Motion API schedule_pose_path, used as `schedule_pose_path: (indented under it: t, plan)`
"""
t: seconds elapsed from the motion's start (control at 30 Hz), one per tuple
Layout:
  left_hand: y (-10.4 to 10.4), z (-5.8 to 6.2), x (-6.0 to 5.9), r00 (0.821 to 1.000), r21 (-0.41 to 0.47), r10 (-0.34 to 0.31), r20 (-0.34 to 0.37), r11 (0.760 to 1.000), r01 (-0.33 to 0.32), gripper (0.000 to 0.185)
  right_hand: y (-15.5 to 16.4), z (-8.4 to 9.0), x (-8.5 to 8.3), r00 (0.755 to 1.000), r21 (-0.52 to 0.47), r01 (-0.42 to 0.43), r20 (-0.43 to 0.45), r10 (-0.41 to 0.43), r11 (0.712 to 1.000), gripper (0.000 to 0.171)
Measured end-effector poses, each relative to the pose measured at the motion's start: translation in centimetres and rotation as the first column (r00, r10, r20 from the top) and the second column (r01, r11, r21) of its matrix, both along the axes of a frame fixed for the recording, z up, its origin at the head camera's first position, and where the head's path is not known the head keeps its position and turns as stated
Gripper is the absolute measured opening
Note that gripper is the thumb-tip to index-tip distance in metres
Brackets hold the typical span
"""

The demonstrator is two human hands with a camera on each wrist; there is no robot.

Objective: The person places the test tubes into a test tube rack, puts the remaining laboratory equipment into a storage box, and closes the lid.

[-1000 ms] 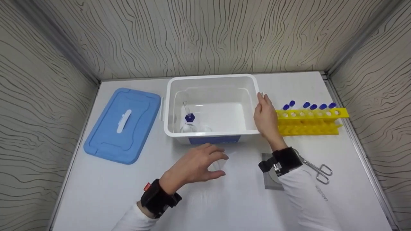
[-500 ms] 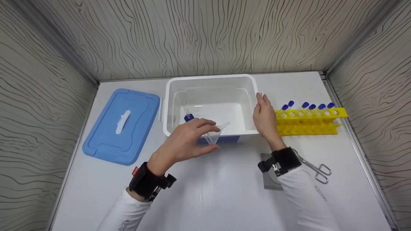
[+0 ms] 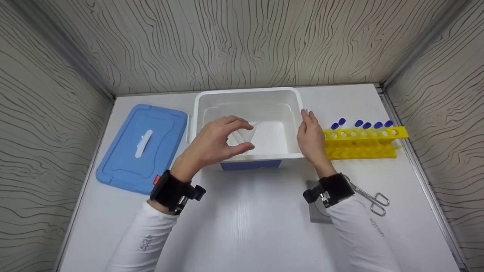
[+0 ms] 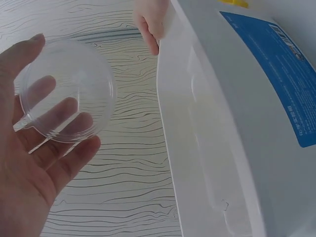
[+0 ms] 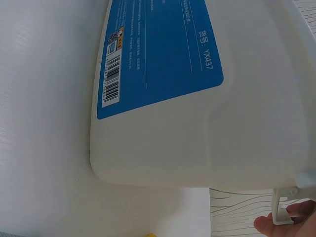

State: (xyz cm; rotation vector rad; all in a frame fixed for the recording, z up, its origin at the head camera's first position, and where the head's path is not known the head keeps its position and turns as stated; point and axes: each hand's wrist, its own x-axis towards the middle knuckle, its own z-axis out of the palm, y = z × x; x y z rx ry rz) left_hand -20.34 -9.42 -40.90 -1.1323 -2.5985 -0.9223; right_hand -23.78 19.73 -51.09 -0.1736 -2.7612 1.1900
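Observation:
My left hand (image 3: 247, 136) hovers over the open white box (image 3: 249, 91) and pinches a clear plastic funnel (image 3: 252, 130) between thumb and fingers. In the left wrist view the funnel's round mouth (image 4: 64, 91) lies against my left fingers (image 4: 54, 168), beside the box's outer wall (image 4: 222, 123). My right hand (image 3: 310, 136) rests flat, fingers straight, against the box's right side. The right wrist view shows the box's blue label (image 5: 158, 54) and one right fingertip (image 5: 286, 224) at its clip. My left hand hides whatever lies inside the box.
A blue lid (image 3: 141, 147) lies left of the box. A yellow rack (image 3: 363, 141) with several blue-capped tubes stands to its right. Metal forceps (image 3: 372, 200) and a grey square plate (image 3: 315, 213) lie near my right wrist. Patterned walls enclose the white table.
My left hand has lifted the funnel off the table in front of the box and carried it up over the box's opening. The right hand has stayed on the box's side.

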Motion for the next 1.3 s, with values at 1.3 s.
schedule_pose_path:
  t: [1.3]
  plan:
    - [1.4,-5.2,-9.4,0.929,-0.466,0.238,0.285,0.881,-0.082,0.050,-0.1,0.1,0.2,1.000,0.003,0.008,0.006,-0.008,1.000,0.048]
